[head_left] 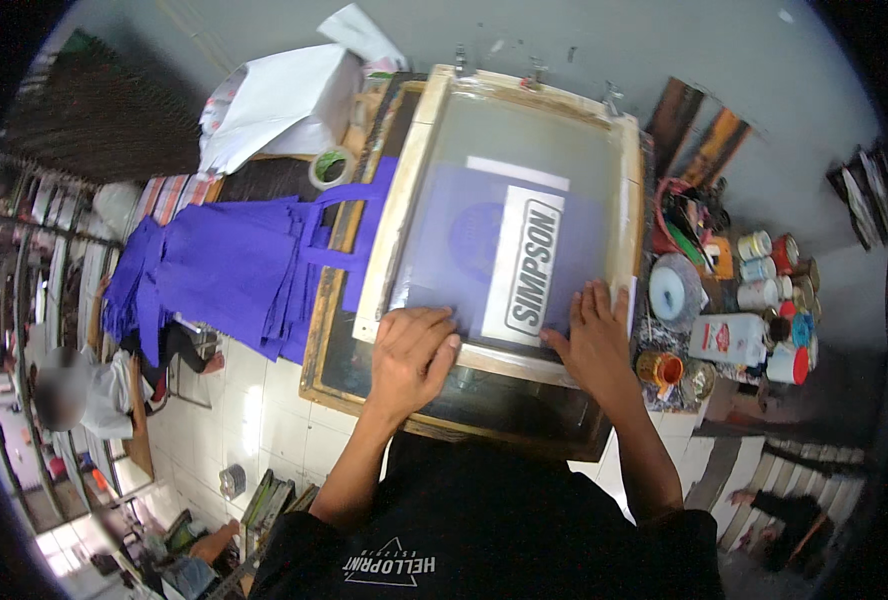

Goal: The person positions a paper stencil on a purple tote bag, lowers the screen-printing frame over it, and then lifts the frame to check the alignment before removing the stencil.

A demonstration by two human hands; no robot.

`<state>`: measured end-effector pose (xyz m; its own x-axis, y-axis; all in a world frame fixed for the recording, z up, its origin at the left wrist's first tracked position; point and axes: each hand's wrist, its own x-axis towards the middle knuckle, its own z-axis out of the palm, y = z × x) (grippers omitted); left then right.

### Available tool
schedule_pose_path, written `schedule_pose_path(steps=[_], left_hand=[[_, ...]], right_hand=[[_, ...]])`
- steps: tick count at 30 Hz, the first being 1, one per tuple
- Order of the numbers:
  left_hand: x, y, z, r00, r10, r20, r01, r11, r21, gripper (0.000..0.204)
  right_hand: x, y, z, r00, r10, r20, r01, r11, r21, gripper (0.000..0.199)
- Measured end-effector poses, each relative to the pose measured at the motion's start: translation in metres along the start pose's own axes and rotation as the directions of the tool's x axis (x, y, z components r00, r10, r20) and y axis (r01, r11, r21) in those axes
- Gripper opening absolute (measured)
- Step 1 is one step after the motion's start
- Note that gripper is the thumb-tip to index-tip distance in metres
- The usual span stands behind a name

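A pale wooden screen-printing frame (401,215) lies in front of me, its mesh over a purple fabric bag (434,215). The bag's handles stick out past the frame's left side. On the mesh area is a white rectangular panel (497,245) with black lettering, and a narrow white strip (517,173) lies farther up. My left hand (411,358) is closed, its fingers curled over the frame's near left edge. Near the lower right corner, my right hand (596,338) rests with its fingers spread flat on the mesh and rail. The palms' undersides are hidden.
A dark board (349,365) with a wooden rim lies below the frame. Stacked purple bags (229,260) and a tape roll (332,167) sit left. Right are a white jug (727,338), an orange jar (659,369) and several cans. A seated person (109,390) is far left.
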<state>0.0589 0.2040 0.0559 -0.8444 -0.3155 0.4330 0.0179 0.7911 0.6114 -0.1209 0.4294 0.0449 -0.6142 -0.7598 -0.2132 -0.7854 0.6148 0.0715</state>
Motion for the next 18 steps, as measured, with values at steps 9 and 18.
schedule_pose_path(steps=[9, 18], left_hand=[[0.021, 0.002, 0.003, 0.93, -0.136, 0.34, 0.053, 0.969, 0.243, 0.044], [0.036, 0.004, 0.0, 0.867, -0.183, 0.463, 0.042, 0.953, 0.299, 0.042]], right_hand=[[-0.004, 0.003, 0.02, 0.992, 0.038, -0.118, -0.027, 0.995, 0.092, 0.082], [-0.005, 0.001, 0.023, 0.97, 0.057, -0.238, -0.017, 0.986, 0.168, 0.076]])
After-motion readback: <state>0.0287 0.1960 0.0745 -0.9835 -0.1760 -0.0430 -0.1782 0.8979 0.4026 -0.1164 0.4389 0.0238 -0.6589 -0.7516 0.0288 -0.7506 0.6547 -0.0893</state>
